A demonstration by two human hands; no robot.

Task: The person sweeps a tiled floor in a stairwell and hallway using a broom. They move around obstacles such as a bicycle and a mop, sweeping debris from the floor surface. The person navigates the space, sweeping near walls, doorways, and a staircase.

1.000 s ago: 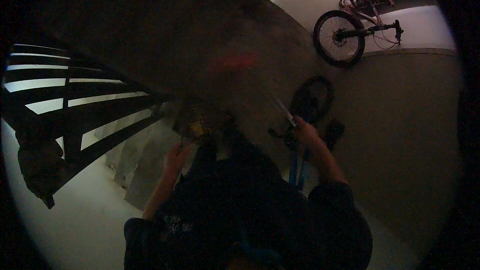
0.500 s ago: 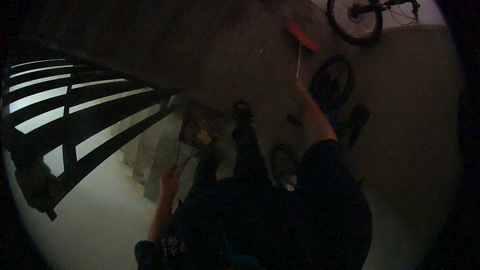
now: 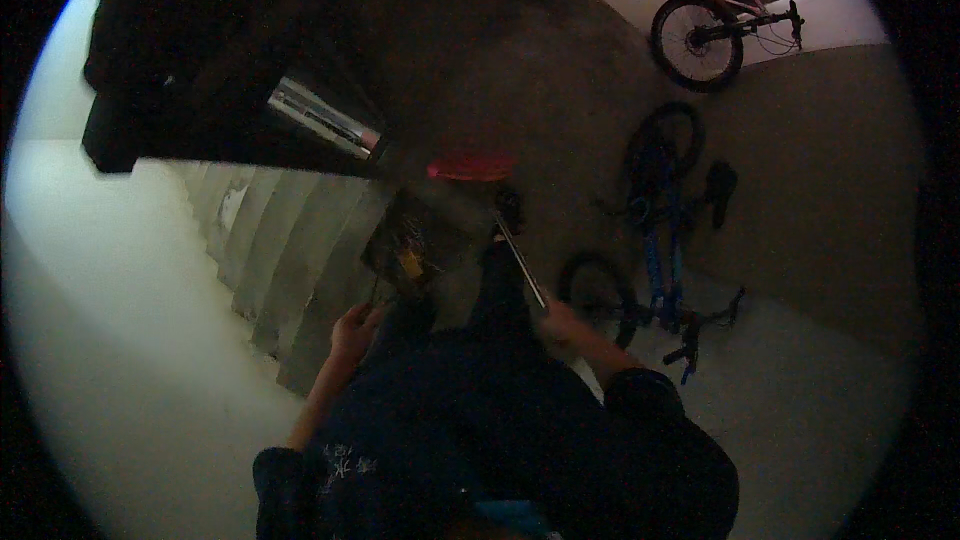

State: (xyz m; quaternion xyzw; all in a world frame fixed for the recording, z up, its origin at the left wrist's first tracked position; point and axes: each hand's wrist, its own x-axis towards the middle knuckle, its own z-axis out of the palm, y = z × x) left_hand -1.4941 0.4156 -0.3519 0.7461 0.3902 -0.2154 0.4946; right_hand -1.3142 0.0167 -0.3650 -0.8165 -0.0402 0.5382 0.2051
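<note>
My right hand [image 3: 562, 325] is closed round the light stick of a broom [image 3: 520, 258]. The broom's pinkish-red head [image 3: 472, 168] is blurred and lies on the floor ahead of my feet. In my closed left hand [image 3: 355, 332] is the thin handle of a dark, square dustpan [image 3: 400, 208]. Yellow and pale litter [image 3: 410, 262] lies in the pan, just left of my feet. The broom head is beyond the pan's far right corner, apart from it. Dim light hides the pan's edges.
Concrete steps [image 3: 285, 240] descend on the left beside a pale wall [image 3: 130, 320]. A dark railing or ledge [image 3: 220, 130] stands above them. To my right is a blue bicycle [image 3: 660, 250]; another bicycle [image 3: 697, 40] stands at the far right against a white wall.
The broom head has swung from the far right toward me and left, nearer the dustpan. My right hand has drawn back close to my body. The view has shifted, showing more steps.
</note>
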